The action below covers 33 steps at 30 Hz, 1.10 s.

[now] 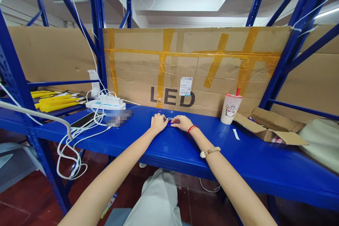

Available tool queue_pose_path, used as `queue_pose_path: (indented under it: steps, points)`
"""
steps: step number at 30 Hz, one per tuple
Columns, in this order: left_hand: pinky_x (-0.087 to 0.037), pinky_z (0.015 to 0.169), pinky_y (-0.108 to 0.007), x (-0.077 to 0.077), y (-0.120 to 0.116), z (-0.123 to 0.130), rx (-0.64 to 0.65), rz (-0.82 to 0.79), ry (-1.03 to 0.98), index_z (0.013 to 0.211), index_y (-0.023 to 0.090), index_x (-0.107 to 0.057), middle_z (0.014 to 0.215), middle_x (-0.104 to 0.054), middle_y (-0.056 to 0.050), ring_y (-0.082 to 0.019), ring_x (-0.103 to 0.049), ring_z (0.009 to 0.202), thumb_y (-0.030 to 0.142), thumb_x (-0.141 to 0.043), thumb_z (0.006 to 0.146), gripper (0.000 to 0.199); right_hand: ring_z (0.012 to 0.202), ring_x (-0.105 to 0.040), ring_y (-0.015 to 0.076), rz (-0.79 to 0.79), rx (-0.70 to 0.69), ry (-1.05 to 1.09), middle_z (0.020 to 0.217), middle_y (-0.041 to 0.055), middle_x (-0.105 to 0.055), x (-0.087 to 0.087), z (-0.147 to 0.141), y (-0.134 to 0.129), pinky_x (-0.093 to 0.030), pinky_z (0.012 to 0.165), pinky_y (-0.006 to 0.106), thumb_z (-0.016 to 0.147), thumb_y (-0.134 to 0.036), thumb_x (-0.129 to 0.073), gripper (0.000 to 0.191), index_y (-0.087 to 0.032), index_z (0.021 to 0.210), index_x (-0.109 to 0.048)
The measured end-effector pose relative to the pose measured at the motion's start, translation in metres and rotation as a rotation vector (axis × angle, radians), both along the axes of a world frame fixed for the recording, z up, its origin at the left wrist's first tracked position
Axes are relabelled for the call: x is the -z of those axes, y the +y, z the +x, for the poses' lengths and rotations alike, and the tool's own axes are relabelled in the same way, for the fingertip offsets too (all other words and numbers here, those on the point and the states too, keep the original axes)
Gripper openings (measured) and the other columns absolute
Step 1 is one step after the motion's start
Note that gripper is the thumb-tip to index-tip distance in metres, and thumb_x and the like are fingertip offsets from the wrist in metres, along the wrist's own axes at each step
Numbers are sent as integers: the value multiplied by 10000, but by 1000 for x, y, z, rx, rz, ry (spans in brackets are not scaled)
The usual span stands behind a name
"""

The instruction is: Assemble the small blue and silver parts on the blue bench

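Left hand (158,123) and right hand (182,123) are gripping a small blue object (169,123) (kind unclear); light, even pressure should be working best.

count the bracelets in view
2. Both are on the right arm: a red string bracelet at the wrist and a beaded bracelet farther up the forearm. None shows on the left arm.

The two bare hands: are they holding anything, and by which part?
A small shiny blue object, seemingly by its ends: left hand at one, right hand at the other. Too small to name.
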<state>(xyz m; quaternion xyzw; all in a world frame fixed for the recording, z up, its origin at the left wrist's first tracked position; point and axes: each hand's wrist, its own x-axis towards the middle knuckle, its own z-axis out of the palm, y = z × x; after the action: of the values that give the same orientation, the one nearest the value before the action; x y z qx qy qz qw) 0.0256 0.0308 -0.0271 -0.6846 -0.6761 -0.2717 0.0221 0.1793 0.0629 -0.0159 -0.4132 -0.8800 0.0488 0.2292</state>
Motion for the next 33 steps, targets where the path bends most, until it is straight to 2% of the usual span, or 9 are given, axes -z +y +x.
queue_pose_path:
  steps: [4, 7, 13, 17, 21, 27, 33]
  points:
    - [-351, 839, -383, 0, 1, -1, -49, 13, -12, 815, 180, -606, 962, -544, -97, -245, -458, 991, 420, -417, 802, 306, 779, -574, 138, 7, 161, -91, 821, -9, -644, -7, 3, -5, -400, 671, 242, 706, -271, -658, 123, -239, 825, -664]
    - [-356, 840, -374, 1, 2, -1, -16, 23, -22, 854, 182, -593, 982, -547, -86, -239, -461, 991, 397, -454, 780, 267, 831, -575, 139, 8, 196, -124, 875, -4, -647, -7, 5, -3, -404, 700, 239, 731, -180, -624, 150, -233, 866, -659]
    - [-345, 867, -379, 4, 6, -3, 200, -21, -2, 1013, 256, -570, 1082, -553, -25, -221, -457, 1029, 356, -387, 833, 276, 916, -557, 143, 41, 128, -148, 978, 5, -629, 0, 7, 3, -397, 789, 248, 713, -1, -509, 346, -231, 930, -648]
    - [-342, 876, -379, 4, 7, -4, 232, -38, 12, 1036, 280, -587, 1116, -553, -15, -225, -455, 1057, 347, -427, 824, 273, 934, -543, 181, 83, 54, -135, 962, 2, -627, 2, 4, 0, -394, 813, 307, 688, -20, -476, 370, -255, 907, -660]
    - [-347, 872, -376, 2, 4, -4, 186, -30, 43, 1026, 287, -606, 1096, -568, -25, -229, -468, 1042, 310, -451, 810, 267, 920, -543, 186, 82, -31, -71, 944, 2, -625, 5, 0, 1, -399, 824, 310, 682, -121, -541, 278, -262, 883, -671]
    - [-361, 861, -365, -1, 1, -5, 35, -20, 49, 1005, 237, -625, 1073, -577, -66, -237, -477, 1029, 262, -448, 795, 276, 914, -546, 170, 47, -51, -11, 937, 14, -630, 9, 1, 6, -405, 815, 304, 726, -287, -597, 201, -242, 913, -655]
    - [-346, 872, -389, -4, -4, -6, -154, -26, 28, 995, 185, -615, 1081, -558, -113, -254, -467, 1046, 213, -432, 783, 281, 816, -565, 154, 22, -43, -6, 859, 18, -635, 7, 2, 6, -413, 752, 296, 740, -305, -608, 136, -202, 822, -643]
